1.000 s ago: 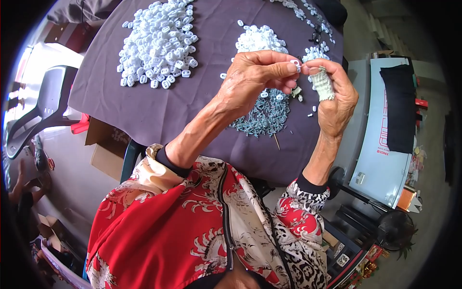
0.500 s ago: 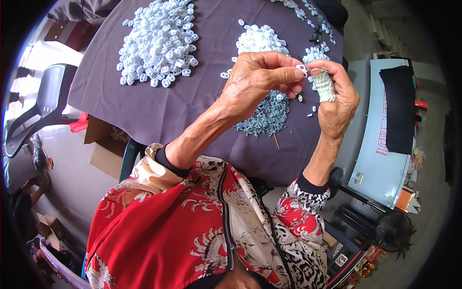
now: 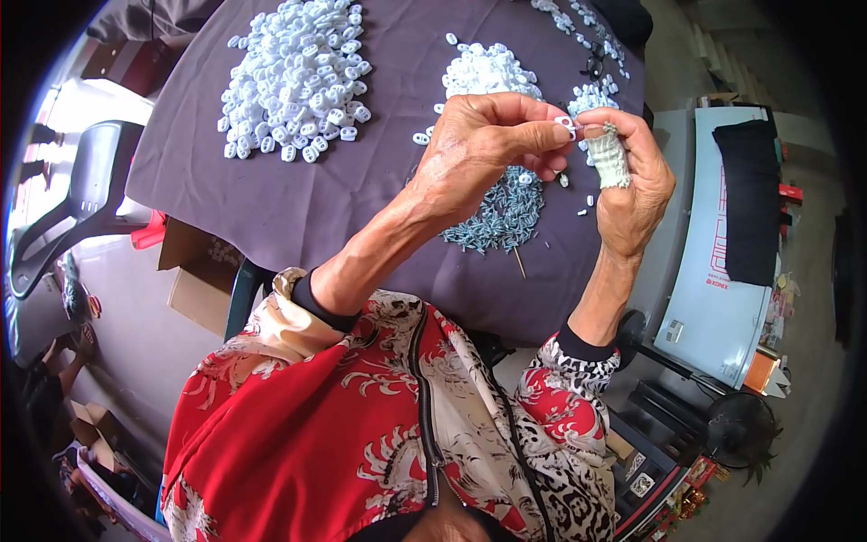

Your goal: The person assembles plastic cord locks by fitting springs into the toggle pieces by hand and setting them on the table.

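My left hand (image 3: 492, 143) pinches a small white plastic piece with an oval hole (image 3: 565, 124), which looks like a cord lock part, between thumb and fingers. My right hand (image 3: 637, 181) meets it from the right, thumb and forefinger closed close against the piece. What lies between those right fingertips is too small to make out. A pale knitted sleeve (image 3: 610, 161) covers the right thumb. Below the left hand lies a heap of tiny blue-grey springs (image 3: 497, 219), partly hidden by the wrist. Behind the hands is a mound of white pieces (image 3: 490, 72).
The dark tablecloth (image 3: 397, 244) also carries a large pile of two-holed white pieces (image 3: 293, 81) at left and a smaller pile (image 3: 593, 98) at right. A thin stick (image 3: 520, 264) pokes from the springs. Cardboard box (image 3: 200, 287) below the table's left edge; fan (image 3: 741, 432) at lower right.
Both hands stay almost in place. The white piece has turned slightly and the right fingertips have shifted a little against it.
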`<action>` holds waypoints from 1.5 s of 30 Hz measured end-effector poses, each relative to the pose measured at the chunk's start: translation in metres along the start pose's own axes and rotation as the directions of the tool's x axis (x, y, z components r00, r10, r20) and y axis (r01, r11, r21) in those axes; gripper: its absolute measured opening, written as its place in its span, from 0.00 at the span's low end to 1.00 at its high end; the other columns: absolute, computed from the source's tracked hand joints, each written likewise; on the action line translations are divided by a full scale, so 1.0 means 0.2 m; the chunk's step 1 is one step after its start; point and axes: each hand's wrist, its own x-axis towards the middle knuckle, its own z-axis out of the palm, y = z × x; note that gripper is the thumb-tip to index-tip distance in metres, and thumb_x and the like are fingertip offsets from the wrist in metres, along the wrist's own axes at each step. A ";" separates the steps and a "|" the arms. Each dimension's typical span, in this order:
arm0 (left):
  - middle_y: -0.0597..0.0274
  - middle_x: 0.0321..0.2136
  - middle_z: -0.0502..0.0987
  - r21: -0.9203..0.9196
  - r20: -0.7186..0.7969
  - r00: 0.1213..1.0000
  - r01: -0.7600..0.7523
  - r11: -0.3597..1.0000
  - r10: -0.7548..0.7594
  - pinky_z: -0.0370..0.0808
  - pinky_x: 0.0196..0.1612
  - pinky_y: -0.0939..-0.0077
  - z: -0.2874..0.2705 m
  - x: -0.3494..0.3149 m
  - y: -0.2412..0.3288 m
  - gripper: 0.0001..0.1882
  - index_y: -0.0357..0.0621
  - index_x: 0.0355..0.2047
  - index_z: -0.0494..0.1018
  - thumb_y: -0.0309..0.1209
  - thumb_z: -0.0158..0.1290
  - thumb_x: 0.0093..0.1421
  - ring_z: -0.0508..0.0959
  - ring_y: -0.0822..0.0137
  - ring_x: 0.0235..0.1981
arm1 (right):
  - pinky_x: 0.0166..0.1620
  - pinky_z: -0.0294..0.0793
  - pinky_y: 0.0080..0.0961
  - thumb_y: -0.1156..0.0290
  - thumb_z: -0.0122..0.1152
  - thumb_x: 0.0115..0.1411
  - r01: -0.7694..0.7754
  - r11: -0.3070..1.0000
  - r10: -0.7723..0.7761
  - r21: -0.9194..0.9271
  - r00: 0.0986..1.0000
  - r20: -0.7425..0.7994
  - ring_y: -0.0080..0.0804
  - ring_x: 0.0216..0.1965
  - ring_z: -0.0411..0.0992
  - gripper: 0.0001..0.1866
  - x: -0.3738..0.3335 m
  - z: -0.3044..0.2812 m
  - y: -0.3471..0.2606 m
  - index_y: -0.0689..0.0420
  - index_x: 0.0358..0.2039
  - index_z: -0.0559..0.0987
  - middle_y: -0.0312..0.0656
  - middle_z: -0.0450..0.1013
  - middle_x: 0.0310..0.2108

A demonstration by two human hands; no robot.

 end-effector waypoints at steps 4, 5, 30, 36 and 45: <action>0.58 0.23 0.75 0.002 0.004 1.000 -0.006 1.000 0.006 0.73 0.27 0.82 0.00 0.00 0.00 0.09 0.31 0.30 0.74 0.27 0.55 0.52 0.75 0.72 0.22 | 0.35 0.66 0.12 0.83 0.48 0.50 -0.009 1.000 0.009 -0.020 1.000 0.009 0.18 0.30 0.67 0.08 0.00 0.00 -0.01 0.64 0.31 0.74 0.36 0.71 0.27; 0.58 0.24 0.76 0.016 0.019 1.000 -0.003 1.000 0.002 0.73 0.28 0.80 -0.01 0.00 0.00 0.10 0.32 0.31 0.74 0.28 0.55 0.52 0.75 0.71 0.24 | 0.35 0.66 0.12 0.83 0.48 0.50 0.001 1.000 -0.001 -0.024 1.000 0.009 0.18 0.30 0.67 0.08 0.00 0.00 -0.01 0.64 0.31 0.74 0.36 0.71 0.27; 0.57 0.23 0.75 -0.035 -0.037 0.999 -0.018 0.999 0.017 0.73 0.27 0.80 0.03 -0.03 -0.03 0.09 0.32 0.30 0.73 0.27 0.55 0.53 0.75 0.71 0.22 | 0.41 0.69 0.23 0.87 0.39 0.38 0.053 0.995 -0.060 -0.085 0.995 -0.083 0.30 0.33 0.71 0.17 -0.03 0.06 0.02 0.64 0.29 0.72 0.43 0.73 0.28; 0.57 0.22 0.75 -0.033 -0.041 0.998 -0.041 0.999 0.040 0.73 0.26 0.80 0.04 -0.05 -0.02 0.08 0.32 0.30 0.73 0.27 0.55 0.53 0.74 0.71 0.21 | 0.36 0.71 0.19 0.88 0.47 0.43 0.144 0.989 -0.147 -0.030 0.981 -0.127 0.26 0.30 0.73 0.12 -0.02 0.07 0.04 0.60 0.28 0.74 0.40 0.74 0.27; 0.58 0.22 0.75 -0.048 -0.045 0.999 -0.030 0.998 0.028 0.73 0.26 0.80 0.02 -0.04 -0.06 0.08 0.31 0.30 0.73 0.26 0.54 0.53 0.74 0.71 0.21 | 0.43 0.69 0.22 0.87 0.40 0.43 0.078 0.995 -0.085 -0.061 0.990 -0.111 0.30 0.35 0.71 0.14 -0.05 0.08 0.04 0.65 0.29 0.73 0.43 0.73 0.29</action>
